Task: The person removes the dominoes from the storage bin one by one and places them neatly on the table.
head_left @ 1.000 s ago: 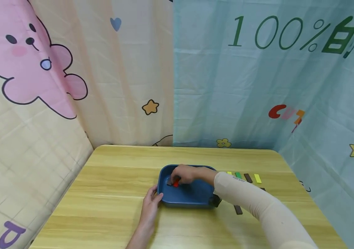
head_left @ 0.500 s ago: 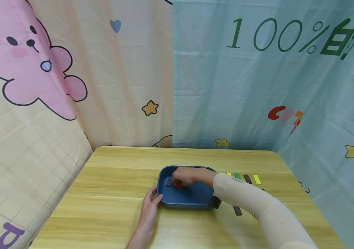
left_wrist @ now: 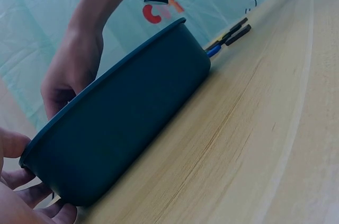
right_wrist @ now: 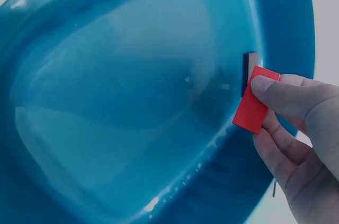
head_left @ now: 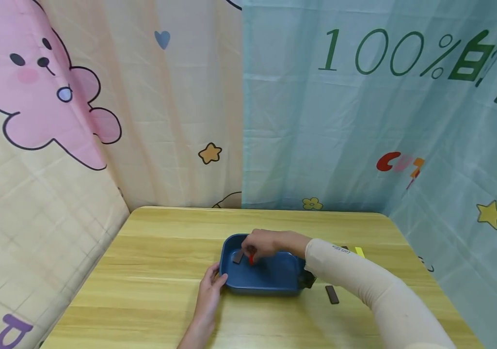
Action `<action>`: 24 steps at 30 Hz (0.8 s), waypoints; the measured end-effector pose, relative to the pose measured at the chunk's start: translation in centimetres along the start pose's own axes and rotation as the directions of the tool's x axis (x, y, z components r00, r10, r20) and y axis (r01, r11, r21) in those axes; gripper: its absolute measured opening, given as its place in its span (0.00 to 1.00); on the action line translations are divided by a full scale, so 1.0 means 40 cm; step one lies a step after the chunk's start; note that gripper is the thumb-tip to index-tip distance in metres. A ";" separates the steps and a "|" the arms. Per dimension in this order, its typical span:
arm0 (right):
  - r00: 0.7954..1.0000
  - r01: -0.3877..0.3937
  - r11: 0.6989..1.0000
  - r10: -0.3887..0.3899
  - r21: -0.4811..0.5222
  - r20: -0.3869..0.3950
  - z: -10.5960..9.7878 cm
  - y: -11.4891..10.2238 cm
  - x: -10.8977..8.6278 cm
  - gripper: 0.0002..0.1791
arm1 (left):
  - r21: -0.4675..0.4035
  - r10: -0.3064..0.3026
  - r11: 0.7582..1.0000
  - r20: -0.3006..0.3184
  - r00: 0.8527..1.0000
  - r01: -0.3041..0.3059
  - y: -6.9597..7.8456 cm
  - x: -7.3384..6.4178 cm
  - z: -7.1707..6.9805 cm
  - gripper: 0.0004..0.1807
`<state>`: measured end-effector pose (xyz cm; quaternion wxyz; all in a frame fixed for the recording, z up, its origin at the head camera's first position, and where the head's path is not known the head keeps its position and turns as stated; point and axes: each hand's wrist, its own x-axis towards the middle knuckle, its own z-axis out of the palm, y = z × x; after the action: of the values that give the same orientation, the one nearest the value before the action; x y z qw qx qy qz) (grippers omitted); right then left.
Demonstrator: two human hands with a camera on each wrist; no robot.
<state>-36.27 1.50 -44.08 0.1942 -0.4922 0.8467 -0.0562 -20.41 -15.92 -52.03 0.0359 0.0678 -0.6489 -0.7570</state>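
A blue plastic basin (head_left: 270, 278) sits on the table; its side wall (left_wrist: 127, 113) fills the middle of the left wrist view. My left hand (head_left: 210, 291) holds its left end, thumb at the rim and fingers against the outer wall. Inside the basin, my right hand (head_left: 262, 244) pinches a red domino (right_wrist: 256, 99) between thumb and fingers, tilted above the floor. A dark brown domino (head_left: 237, 257) is in the basin just left of it, partly behind the red one in the right wrist view.
Right of the basin, a dark domino (head_left: 332, 294) lies on the wooden table (head_left: 143, 281). A yellow domino (head_left: 359, 252) lies farther back, partly behind the right sleeve (head_left: 361, 276). Curtains hang behind the table.
The red domino has shifted slightly right, away from the dark one in the basin, and turned more upright in my right hand. My left hand stays on the basin.
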 end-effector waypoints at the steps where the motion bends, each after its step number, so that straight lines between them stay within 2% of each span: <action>1: 1.000 -0.006 1.000 0.006 0.000 0.000 -0.007 0.000 -0.003 0.10 | -0.002 -0.003 1.000 -0.005 1.000 0.003 0.001 -0.001 0.001 0.25; 6: 1.000 -0.017 1.000 0.017 -0.010 -0.011 -0.028 0.000 -0.022 0.09 | -0.005 0.000 1.000 -0.004 1.000 0.000 0.004 0.000 0.003 0.26; 9: 1.000 0.000 1.000 0.000 0.011 -0.030 -0.031 0.002 -0.040 0.06 | -0.010 -0.002 1.000 -0.004 1.000 0.002 0.003 0.000 0.006 0.26; 16: 0.996 0.021 0.998 -0.015 0.063 -0.088 -0.040 0.004 -0.095 0.06 | -0.004 0.022 1.000 0.004 1.000 -0.022 0.001 -0.003 0.006 0.26; 24: 0.986 -0.014 0.992 0.035 0.128 -0.162 -0.048 0.005 -0.146 0.05 | 0.001 0.031 1.000 -0.010 0.999 -0.031 -0.001 -0.004 0.002 0.25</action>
<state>-34.60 6.39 -40.77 0.1553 -0.4621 0.8606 -0.1476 -20.26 -15.83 -52.06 0.0507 0.0616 -0.6499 -0.7558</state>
